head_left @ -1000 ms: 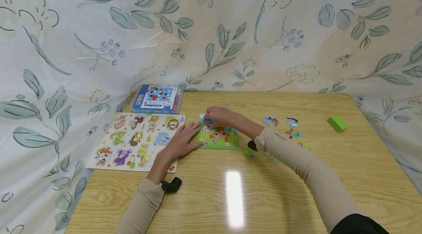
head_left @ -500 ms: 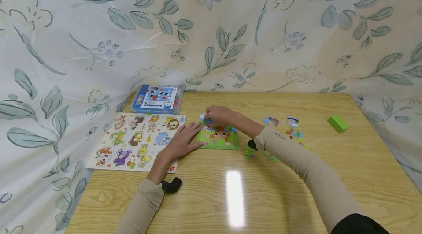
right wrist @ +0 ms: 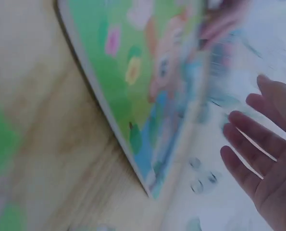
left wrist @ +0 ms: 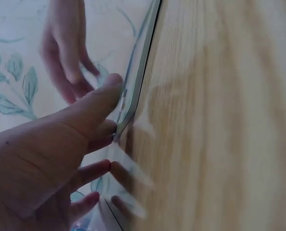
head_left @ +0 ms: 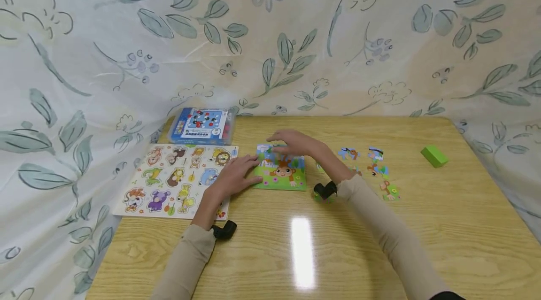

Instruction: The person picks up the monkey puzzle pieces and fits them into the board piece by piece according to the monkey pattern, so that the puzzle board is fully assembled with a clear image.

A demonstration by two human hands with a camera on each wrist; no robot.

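A monkey jigsaw puzzle in a flat board (head_left: 279, 179) lies on the table in front of me; one piece with blue sky sits at its upper left. My left hand (head_left: 235, 175) rests at the board's left edge, fingers straight, and its thumb (left wrist: 102, 96) touches that edge in the left wrist view. Over the board's top edge hovers my right hand (head_left: 296, 142), its fingers spread and holding nothing. The right wrist view shows this hand (right wrist: 272, 154) apart from the puzzle. Several loose jigsaw pieces (head_left: 377, 170) lie to the right, some hidden by the right forearm.
An animal peg puzzle board (head_left: 145, 187) lies left, partly under the left hand and wrist. Behind it stands a clear box (head_left: 203, 126) with a blue label. A green block (head_left: 434, 156) sits at the right, and a floral cloth (head_left: 270, 56) hangs behind the table.
My right hand has let go of the puzzle piece at the board's upper left and lifted up and right, its fingers opening. The left hand has stayed at the board's edge.
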